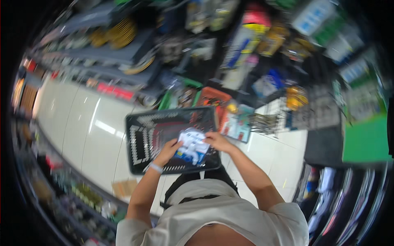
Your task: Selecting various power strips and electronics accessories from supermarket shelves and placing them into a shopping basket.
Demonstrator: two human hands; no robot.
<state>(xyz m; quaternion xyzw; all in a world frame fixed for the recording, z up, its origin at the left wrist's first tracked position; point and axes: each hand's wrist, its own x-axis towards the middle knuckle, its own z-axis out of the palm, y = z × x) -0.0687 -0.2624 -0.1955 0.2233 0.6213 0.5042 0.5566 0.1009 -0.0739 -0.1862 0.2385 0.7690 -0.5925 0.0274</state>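
Observation:
A white and blue blister pack (193,146) with white parts inside is held by its two sides over a black plastic shopping basket (174,111). My left hand (167,151) grips its left edge between thumb and fingers, with a pale band on the wrist. At the pack's upper right edge, my right hand (217,141) pinches it. The basket has slotted walls and stands in front of my legs; the pack hides part of its inside. Blur keeps the pack's contents from being told exactly.
Beyond the basket stand a green bin (166,100) and an orange bin (215,92) of small goods. Shelves (123,50) and hanging packaged goods (243,43) line the far side. A piece of cardboard (124,188) lies on the tiled floor (101,123) at lower left.

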